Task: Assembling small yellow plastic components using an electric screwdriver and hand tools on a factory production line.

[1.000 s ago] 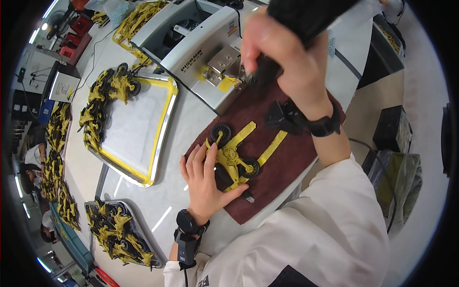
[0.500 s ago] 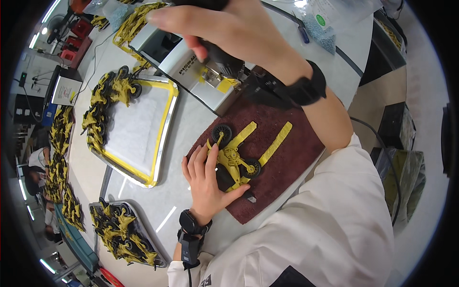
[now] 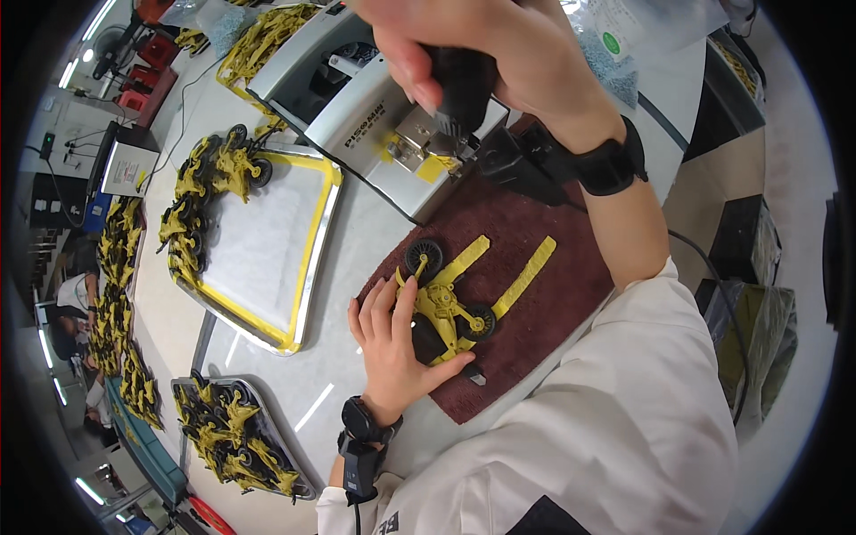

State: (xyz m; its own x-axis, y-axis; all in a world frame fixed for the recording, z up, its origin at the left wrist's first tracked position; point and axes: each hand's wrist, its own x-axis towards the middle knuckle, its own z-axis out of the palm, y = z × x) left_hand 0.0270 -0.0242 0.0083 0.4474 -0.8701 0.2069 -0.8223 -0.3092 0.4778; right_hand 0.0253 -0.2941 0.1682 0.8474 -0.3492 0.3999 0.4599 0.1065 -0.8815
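Note:
On a dark red mat (image 3: 513, 343) lies a toy motorcycle (image 3: 443, 305) with a yellow body and black wheels. My left hand (image 3: 392, 343) grips its near left side, thumb and fingers spread around it. In my right hand (image 3: 486, 40) is a black electric screwdriver (image 3: 465, 89), held upright by its body. Its lower end is at the metal outlet of a silver-grey screw feeder (image 3: 357, 134); the tip is hard to make out. Two flat yellow strips, one a long yellow strip (image 3: 524, 276), lie beyond the motorcycle on the mat.
Left of the mat, a yellow-edged tray (image 3: 308, 259) carries several motorcycles along its far left side. A smaller metal tray (image 3: 281, 446) nearer me is heaped with more. Bags of pale blue pellets (image 3: 611, 67) lie at the far right. A black cable (image 3: 713, 267) hangs at the right.
My right hand and the screwdriver have shifted right, showing more of the feeder's top opening. My left hand stays on the motorcycle. The whole view has moved slightly.

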